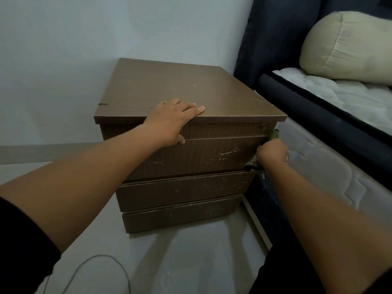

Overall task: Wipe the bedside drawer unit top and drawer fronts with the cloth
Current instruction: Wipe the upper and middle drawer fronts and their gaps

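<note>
The brown wooden drawer unit (191,92) stands against the wall, with three drawer fronts facing me. My left hand (171,122) lies flat over the top's front edge, fingers on top and thumb on the upper drawer front (203,155). My right hand (272,151) is at the unit's right side, by the upper drawer's edge, closed around a green cloth (273,134). Only a small part of the cloth shows above my fist. White scuffs mark the drawer fronts.
A bed with a dark frame (318,107), white mattress (343,96) and cream pillow (343,45) stands close on the right. A thin cable (106,264) lies on the pale floor near me. The wall (63,60) is behind and left.
</note>
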Action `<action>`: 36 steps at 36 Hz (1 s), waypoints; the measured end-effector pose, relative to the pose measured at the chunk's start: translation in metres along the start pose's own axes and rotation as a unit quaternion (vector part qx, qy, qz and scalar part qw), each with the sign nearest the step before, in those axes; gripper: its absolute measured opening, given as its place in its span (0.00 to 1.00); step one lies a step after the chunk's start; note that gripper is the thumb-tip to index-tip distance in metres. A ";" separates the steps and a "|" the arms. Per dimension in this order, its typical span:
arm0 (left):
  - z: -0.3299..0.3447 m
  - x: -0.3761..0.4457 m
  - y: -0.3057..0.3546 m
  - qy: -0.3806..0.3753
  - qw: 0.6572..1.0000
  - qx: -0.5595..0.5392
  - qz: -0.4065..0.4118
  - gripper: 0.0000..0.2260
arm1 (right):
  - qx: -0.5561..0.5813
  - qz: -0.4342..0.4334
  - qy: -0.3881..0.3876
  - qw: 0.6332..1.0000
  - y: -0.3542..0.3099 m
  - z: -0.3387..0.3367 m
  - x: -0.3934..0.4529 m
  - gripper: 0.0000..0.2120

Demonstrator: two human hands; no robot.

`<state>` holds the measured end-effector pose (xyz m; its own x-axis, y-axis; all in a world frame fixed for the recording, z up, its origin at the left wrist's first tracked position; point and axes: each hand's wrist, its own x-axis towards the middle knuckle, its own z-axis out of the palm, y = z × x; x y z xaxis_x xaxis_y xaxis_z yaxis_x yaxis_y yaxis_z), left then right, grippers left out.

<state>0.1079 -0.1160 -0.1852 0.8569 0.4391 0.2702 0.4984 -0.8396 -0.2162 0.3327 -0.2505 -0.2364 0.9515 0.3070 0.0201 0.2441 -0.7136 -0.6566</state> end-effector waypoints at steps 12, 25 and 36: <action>-0.003 0.000 -0.010 -0.022 0.997 -0.076 0.012 0.36 | -0.017 -0.049 -0.023 0.998 -0.024 0.028 -0.049 0.14; -0.005 -0.031 -0.045 -0.027 0.994 -0.100 -0.020 0.32 | -0.086 -0.117 -0.098 0.985 -0.066 0.056 -0.123 0.14; -0.013 -0.069 -0.074 -0.028 0.994 -0.095 -0.055 0.27 | -0.065 -0.190 -0.146 0.969 -0.096 0.076 -0.188 0.14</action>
<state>0.0106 -0.0881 -0.1757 0.8073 0.5440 0.2285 0.5600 -0.8284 -0.0064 0.1166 -0.1917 -0.2344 0.6994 0.7146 0.0153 0.6061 -0.5817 -0.5425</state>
